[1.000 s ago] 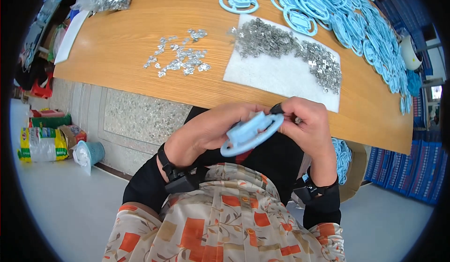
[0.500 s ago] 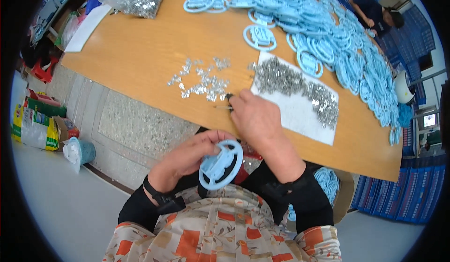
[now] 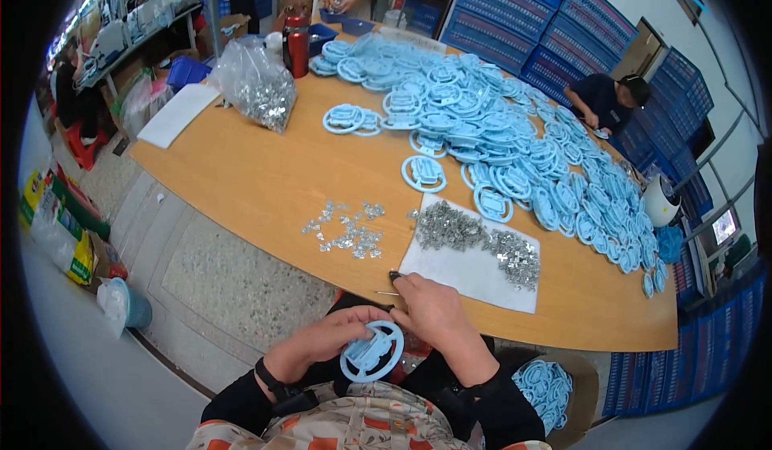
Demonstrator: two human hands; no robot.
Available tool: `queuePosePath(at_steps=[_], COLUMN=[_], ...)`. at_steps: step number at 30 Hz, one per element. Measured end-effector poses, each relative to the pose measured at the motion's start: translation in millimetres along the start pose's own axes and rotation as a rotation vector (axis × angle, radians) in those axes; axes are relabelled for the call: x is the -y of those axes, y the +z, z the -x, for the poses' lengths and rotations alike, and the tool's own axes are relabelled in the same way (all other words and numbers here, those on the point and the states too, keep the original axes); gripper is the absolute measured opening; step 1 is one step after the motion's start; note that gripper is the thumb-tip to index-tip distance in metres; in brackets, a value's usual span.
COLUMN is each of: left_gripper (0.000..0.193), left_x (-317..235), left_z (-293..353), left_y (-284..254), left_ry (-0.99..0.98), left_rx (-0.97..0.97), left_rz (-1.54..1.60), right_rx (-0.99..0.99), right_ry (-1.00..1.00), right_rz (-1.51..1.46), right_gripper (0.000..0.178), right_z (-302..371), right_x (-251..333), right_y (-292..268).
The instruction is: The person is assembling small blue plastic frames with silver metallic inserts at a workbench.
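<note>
A light blue plastic wheel-shaped part [image 3: 392, 363], a round rim with a block across its middle, is gripped in my left hand [image 3: 334, 339] below the table's front edge. My right hand [image 3: 434, 312] is closed at that edge, just above and to the right of the part. From its fingers show a black piece [image 3: 394, 275] and a thin metal shaft [image 3: 387, 293]; whether they are one tool I cannot tell. Small shiny metal pieces [image 3: 351, 233] lie scattered beyond my hands. More of them are heaped [image 3: 450, 226] on a white sheet [image 3: 426, 271].
A large pile of blue wheel parts [image 3: 474, 120] covers the table's far and right side. A bag of metal pieces [image 3: 259, 88] and a red flask [image 3: 297, 48] stand at the far left. Below right is a box [image 3: 585, 394] of blue parts. A co-worker [image 3: 607, 100] sits across.
The view has tilted up, showing more of the room and several people beyond the table. My right hand has come closer to the blue part, which stays in my left hand.
</note>
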State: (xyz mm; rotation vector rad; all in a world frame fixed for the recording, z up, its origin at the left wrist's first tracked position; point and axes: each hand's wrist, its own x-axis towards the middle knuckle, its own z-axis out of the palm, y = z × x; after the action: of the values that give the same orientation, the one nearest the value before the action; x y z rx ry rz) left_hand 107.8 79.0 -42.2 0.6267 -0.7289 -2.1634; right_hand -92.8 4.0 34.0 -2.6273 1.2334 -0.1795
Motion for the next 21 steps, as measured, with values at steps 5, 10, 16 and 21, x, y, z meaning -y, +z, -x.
queuePosePath(at_steps=[5, 10, 16, 21], left_gripper=[0.042, 0.044, 0.043, 0.042], left_x=[-2, -9, -5, 4], left_z=[3, 5, 5, 0], left_y=[10, 8, 13, 7], left_ry=[0.014, -0.002, 0.023, -0.011], left_rx=[-0.072, -0.1, -0.095, -0.043], left_rz=[-0.1, -0.105, -0.123, -0.122], right_rx=[-0.154, -0.338, -0.443, -0.471], right_ry=[-0.016, -0.102, -0.232, -0.214], right_rz=[-0.068, -0.144, -0.061, -0.064], right_gripper=[0.039, 0.036, 0.028, 0.02], right_z=[16, 15, 19, 33], right_x=[-17, -31, -34, -27], right_y=[21, 34, 43, 45])
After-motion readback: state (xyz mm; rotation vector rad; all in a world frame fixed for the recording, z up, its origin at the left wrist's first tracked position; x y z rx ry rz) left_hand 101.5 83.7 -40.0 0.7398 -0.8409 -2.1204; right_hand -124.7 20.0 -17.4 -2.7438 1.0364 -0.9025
